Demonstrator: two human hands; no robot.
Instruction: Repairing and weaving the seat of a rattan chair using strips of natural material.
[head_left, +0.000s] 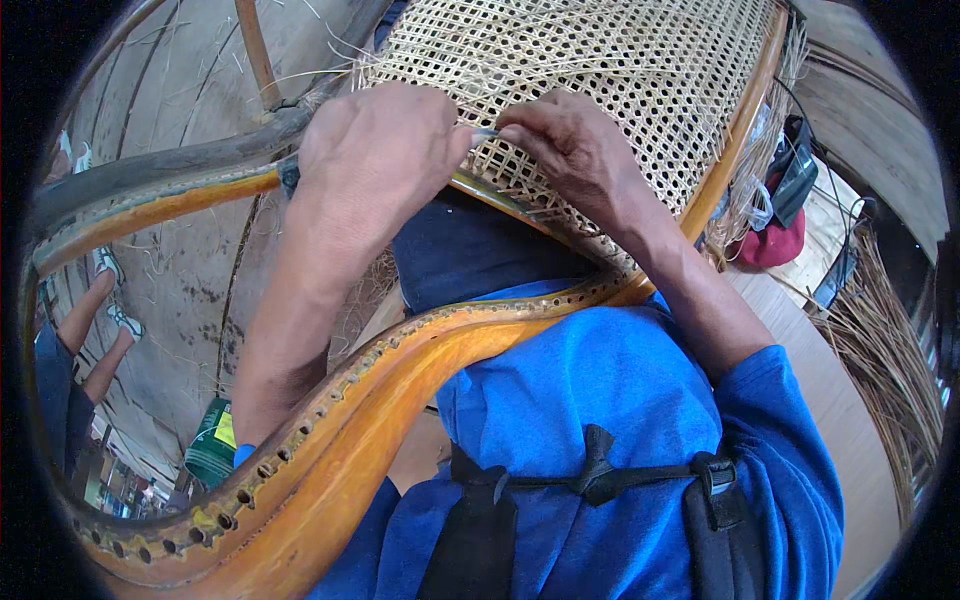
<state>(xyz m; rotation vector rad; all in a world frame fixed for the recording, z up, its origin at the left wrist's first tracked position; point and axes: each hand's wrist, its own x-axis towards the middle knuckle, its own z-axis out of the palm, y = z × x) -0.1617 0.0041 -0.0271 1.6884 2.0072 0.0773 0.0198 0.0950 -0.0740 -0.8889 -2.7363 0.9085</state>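
Note:
A woven cane panel (600,60) with an open lattice fills the upper middle, set in a wooden chair frame (400,370) drilled with a row of small holes. Both hands are at the panel's near edge. My left hand (380,150) is closed, its thumb toward my right hand. My right hand (575,150) is pinched just above the weave. A small, thin greyish thing (484,134) spans the gap between the fingertips; its kind is too small to tell. Loose cane ends stick out by my left knuckles.
The curved frame sweeps across my lap to the lower left. At the right lie a bundle of long cane strands (890,370), a red cloth-like item (775,240) and dark bags. A green container (212,450) stands at the left. Another person's legs (95,310) show at the far left.

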